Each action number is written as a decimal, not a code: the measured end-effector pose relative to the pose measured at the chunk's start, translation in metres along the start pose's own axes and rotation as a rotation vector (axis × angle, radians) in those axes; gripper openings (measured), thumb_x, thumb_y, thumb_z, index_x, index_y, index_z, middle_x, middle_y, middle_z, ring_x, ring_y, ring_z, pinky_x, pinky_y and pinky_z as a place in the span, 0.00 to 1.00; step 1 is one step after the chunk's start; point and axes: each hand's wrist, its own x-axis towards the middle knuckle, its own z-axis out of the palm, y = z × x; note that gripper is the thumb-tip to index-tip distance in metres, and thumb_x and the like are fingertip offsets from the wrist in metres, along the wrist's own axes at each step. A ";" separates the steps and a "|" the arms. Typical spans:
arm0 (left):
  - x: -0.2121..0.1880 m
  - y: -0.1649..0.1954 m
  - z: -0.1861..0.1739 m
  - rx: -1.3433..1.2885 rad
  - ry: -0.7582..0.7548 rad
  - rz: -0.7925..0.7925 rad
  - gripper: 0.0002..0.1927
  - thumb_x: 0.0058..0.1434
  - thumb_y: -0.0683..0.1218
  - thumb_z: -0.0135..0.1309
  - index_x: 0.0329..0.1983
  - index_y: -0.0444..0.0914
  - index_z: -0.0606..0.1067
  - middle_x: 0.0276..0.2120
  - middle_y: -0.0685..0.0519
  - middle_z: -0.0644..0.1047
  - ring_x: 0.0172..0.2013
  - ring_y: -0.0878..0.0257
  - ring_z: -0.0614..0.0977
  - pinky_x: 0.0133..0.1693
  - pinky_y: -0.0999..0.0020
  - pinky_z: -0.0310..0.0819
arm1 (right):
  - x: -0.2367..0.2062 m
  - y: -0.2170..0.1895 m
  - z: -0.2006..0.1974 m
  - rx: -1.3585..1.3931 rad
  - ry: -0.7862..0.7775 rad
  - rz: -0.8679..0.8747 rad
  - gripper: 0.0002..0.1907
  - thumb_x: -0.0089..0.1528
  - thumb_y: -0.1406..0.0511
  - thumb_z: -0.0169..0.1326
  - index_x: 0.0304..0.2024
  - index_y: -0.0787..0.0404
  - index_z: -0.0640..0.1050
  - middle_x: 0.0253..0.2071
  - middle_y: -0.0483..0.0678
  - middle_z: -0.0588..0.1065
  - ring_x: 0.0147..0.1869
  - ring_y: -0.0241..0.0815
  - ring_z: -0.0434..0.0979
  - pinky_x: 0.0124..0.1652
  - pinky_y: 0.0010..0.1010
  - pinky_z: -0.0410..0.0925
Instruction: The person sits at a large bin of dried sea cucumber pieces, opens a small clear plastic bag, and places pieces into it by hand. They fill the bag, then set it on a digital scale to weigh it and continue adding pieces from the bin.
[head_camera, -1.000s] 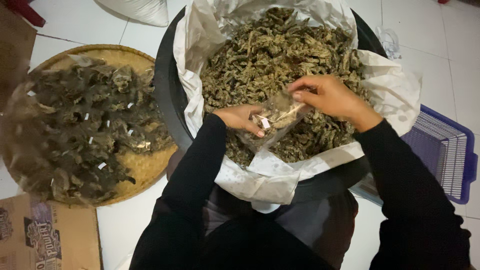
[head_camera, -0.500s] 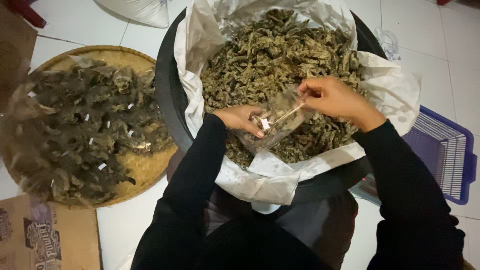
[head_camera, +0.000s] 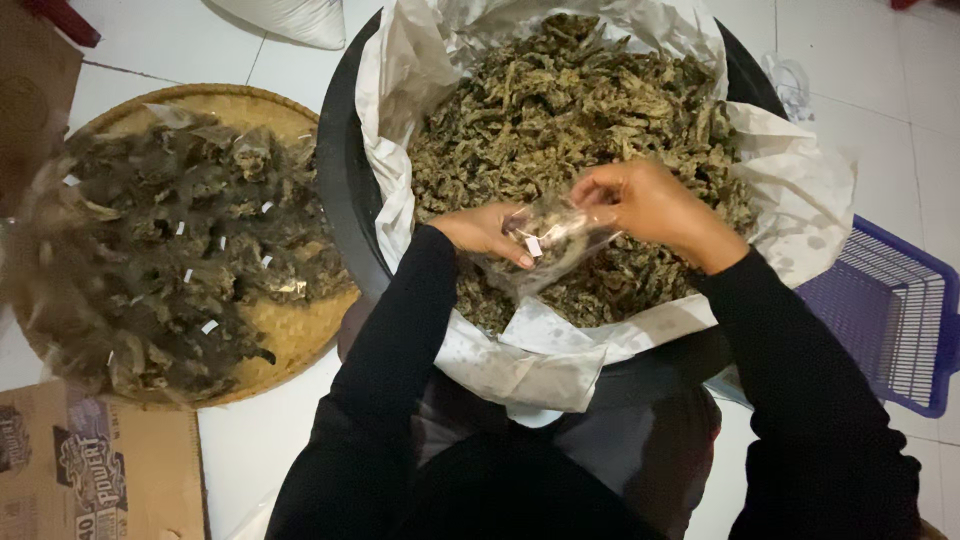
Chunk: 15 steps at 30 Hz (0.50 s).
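Head view, looking down onto a floor of white tiles (head_camera: 880, 110). Left hand (head_camera: 487, 230) gripping the near side of a small clear bag (head_camera: 555, 238), fingers curled shut on the plastic. Right hand (head_camera: 652, 205) pinching the bag's far top edge, fingertips closed on it. Bag hanging just above the heap of dried leaves (head_camera: 570, 110), partly filled with the same stuff, 1 small white slip showing through its front. Leaves lying on white paper (head_camera: 800, 190) lining a black tub (head_camera: 340, 190), between the knees.

Possibly going wrong from here: bag mouth slipping from the right fingertips and spilling back into the heap, the thin plastic giving little to grip; leaves dropping past the paper's near fold onto the lap; slip working loose among the leaves.

Packages and labels: filled clear bags (head_camera: 160, 240) heaped on a round woven tray (head_camera: 250, 105) at left, touching one another, each carrying a small white slip. Brown printed carton (head_camera: 100, 470) lying flat at the bottom left corner, just beside the tray. White sack (head_camera: 290, 18) at the top edge. Blue basket (head_camera: 890, 310) at right, near the tub.
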 end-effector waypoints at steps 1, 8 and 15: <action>-0.001 0.001 0.000 -0.008 -0.003 -0.007 0.42 0.50 0.53 0.72 0.65 0.32 0.70 0.56 0.46 0.79 0.54 0.59 0.78 0.55 0.67 0.72 | 0.001 -0.002 -0.001 -0.095 0.008 -0.095 0.14 0.55 0.63 0.67 0.44 0.59 0.85 0.35 0.48 0.83 0.33 0.38 0.82 0.33 0.32 0.72; -0.006 0.006 -0.006 0.027 0.091 0.047 0.42 0.53 0.51 0.72 0.69 0.36 0.68 0.55 0.49 0.78 0.54 0.60 0.79 0.57 0.67 0.72 | 0.029 -0.027 0.003 -0.423 0.103 -0.124 0.10 0.61 0.60 0.65 0.41 0.57 0.85 0.34 0.50 0.82 0.32 0.45 0.81 0.34 0.40 0.72; -0.018 0.005 -0.010 -0.082 0.284 0.078 0.44 0.54 0.46 0.71 0.72 0.34 0.65 0.54 0.50 0.79 0.53 0.60 0.79 0.57 0.63 0.72 | 0.035 -0.037 -0.024 -0.345 0.321 -0.553 0.07 0.67 0.66 0.60 0.46 0.61 0.83 0.41 0.49 0.81 0.43 0.42 0.81 0.43 0.35 0.74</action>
